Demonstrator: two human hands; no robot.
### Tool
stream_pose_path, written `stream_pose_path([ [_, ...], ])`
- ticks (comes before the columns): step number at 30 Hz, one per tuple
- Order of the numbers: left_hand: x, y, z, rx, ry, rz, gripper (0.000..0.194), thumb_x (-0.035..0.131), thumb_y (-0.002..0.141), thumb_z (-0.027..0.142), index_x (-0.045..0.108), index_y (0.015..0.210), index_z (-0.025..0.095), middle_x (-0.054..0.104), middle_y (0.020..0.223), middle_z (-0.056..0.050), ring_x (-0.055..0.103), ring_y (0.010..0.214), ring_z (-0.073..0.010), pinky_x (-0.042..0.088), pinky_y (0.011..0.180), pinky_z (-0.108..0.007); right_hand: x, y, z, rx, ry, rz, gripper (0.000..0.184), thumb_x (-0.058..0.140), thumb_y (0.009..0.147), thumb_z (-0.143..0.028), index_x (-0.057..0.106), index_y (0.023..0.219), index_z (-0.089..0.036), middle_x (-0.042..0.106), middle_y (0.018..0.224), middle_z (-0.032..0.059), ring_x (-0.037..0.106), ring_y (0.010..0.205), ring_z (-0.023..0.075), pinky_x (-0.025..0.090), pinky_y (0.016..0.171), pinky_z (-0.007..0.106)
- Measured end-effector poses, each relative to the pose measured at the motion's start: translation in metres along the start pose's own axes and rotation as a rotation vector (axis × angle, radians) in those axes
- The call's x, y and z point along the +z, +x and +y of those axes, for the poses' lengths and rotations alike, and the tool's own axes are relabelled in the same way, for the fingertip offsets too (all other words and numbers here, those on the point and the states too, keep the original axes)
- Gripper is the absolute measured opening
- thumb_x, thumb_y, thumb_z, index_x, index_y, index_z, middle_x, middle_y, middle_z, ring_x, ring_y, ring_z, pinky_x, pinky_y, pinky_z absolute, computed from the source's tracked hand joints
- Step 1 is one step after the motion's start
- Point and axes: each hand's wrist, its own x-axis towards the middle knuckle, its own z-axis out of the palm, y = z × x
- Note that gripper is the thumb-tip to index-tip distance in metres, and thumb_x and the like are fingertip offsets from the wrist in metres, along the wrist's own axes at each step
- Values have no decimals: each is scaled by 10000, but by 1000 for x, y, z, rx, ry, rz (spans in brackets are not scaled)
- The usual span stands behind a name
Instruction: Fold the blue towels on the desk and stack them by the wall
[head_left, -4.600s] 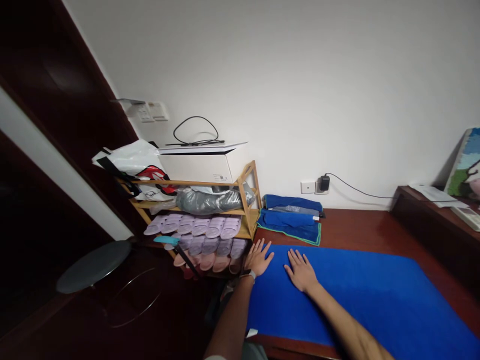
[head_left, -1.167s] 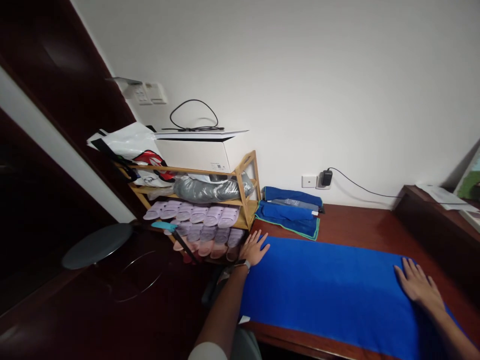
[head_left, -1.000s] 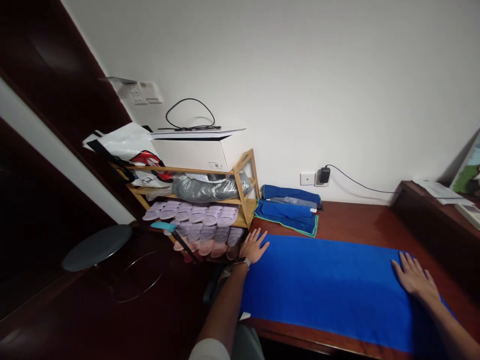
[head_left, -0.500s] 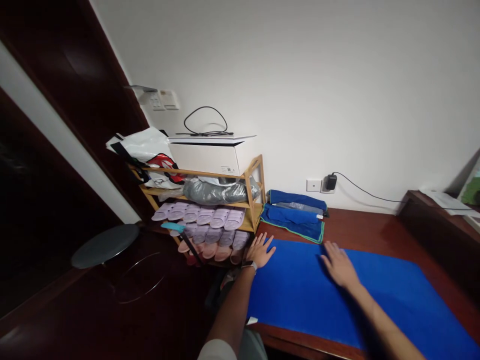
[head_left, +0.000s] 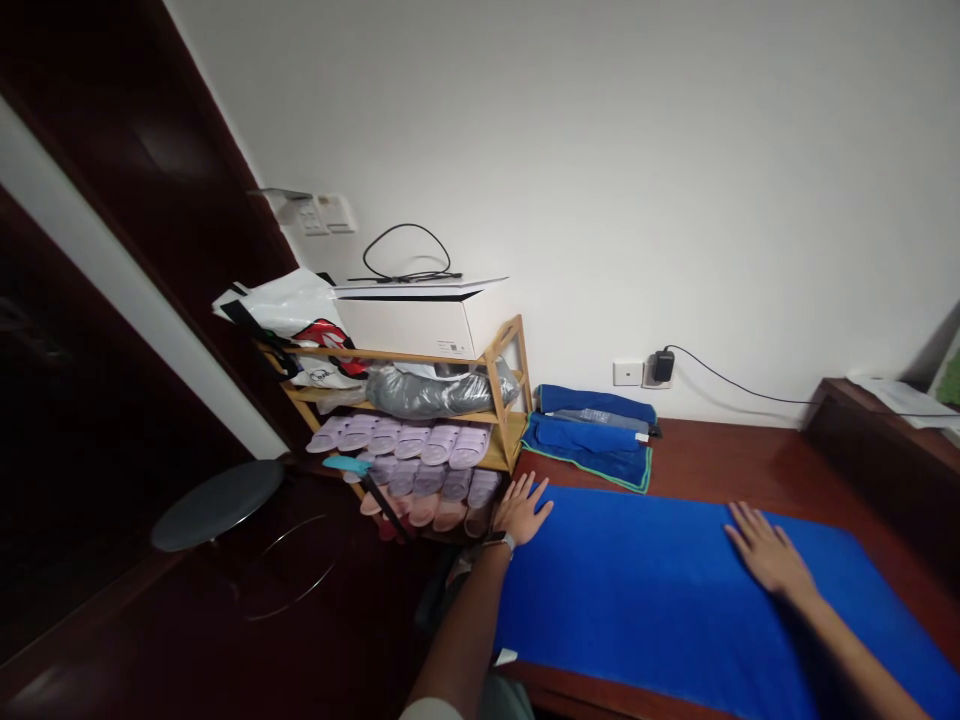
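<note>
A bright blue towel (head_left: 637,590) lies spread flat on the brown wooden table (head_left: 720,450), a small white tag showing at its near left corner. My left hand (head_left: 519,510), with a watch on the wrist, rests with fingers spread on the towel's far left corner. On the right part of the towel, near its far edge, my right hand (head_left: 769,552) lies flat with the fingers apart. Neither hand grips anything. Behind the towel, against the wall, are a folded blue cloth with green edging (head_left: 589,445) and a rolled blue cloth (head_left: 596,402).
Left of the table stands a wooden rack (head_left: 504,400) with several slippers (head_left: 412,440), a white box (head_left: 409,325) and a white bag (head_left: 289,310). A round stool (head_left: 217,503) is at far left. A black adapter (head_left: 663,365) with a cable is plugged into the wall.
My right hand has slid to the right across the towel, away from the left hand. My left hand has stayed at the far left corner. The view has shifted slightly.
</note>
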Motion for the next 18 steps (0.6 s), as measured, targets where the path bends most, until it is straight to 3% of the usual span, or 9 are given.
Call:
stream_pose_path([
  [3,-1,0,0,-3,4,0,620,372,1037,607,347,1606,362,302,1703,-24,242,1573,-257,199,1278,-472,-3,-2,82,230,6,72,901,146,887,-631,284,1637,-151,269,1707,85,166,1588,282,154,1275,525],
  [5,-1,0,0,-1,8,2,617,372,1038,603,352,1605,359,306,1702,-25,249,1570,-255,201,1278,-465,-4,-6,107,296,16,119,939,124,870,-648,281,1635,-127,253,1712,89,150,1592,280,132,1283,514],
  [7,0,1,0,0,12,2,612,373,1039,598,361,1601,356,311,1700,-27,256,1568,-256,196,1278,-465,-6,-11,112,308,23,140,950,109,866,-652,278,1634,-121,249,1714,89,148,1594,273,115,1287,499],
  [13,1,3,-1,0,17,-10,617,353,1039,603,347,1606,358,293,1707,-22,241,1572,-272,183,1278,-484,-18,-15,95,326,41,97,929,110,879,-662,289,1629,-144,263,1709,104,177,1587,291,123,1284,519],
  [18,0,3,0,19,13,-20,627,340,1040,613,359,1604,338,293,1706,-37,244,1572,-265,184,1279,-471,-13,-11,109,299,59,94,967,142,845,-691,303,1623,-141,272,1705,107,184,1583,317,135,1281,537],
])
